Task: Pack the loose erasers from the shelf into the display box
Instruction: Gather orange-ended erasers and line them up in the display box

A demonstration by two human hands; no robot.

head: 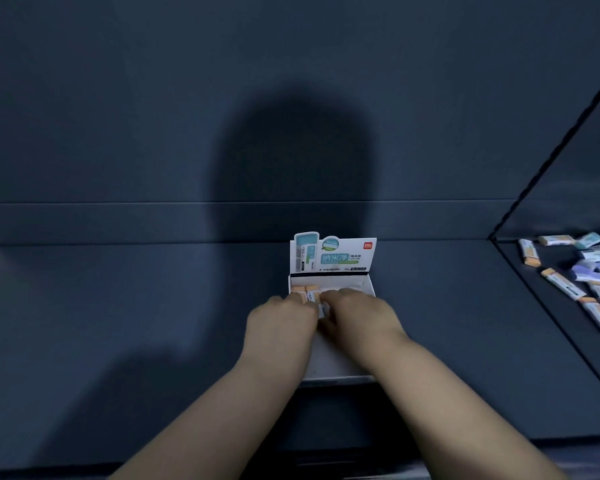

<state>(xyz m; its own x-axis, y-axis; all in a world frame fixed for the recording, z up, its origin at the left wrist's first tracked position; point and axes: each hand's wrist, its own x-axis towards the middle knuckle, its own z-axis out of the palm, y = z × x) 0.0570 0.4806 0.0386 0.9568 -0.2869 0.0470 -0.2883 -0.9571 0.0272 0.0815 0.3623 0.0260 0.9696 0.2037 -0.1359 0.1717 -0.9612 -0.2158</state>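
Note:
A white display box (340, 367) with a printed header card (333, 252) stands on the dark shelf in the middle of the head view. Orange-ended erasers (305, 292) lie in its back left corner. My left hand (279, 322) and my right hand (355, 311) are both inside the box, fingers curled on the erasers there. A white eraser (323, 309) shows between the two hands. Exactly how the fingers grip is hidden by the backs of the hands.
A pile of several loose erasers (584, 271), orange, blue and purple ended, lies on the adjoining shelf section at the right. A black divider line (548, 174) separates that section. The shelf's back wall rises behind the box.

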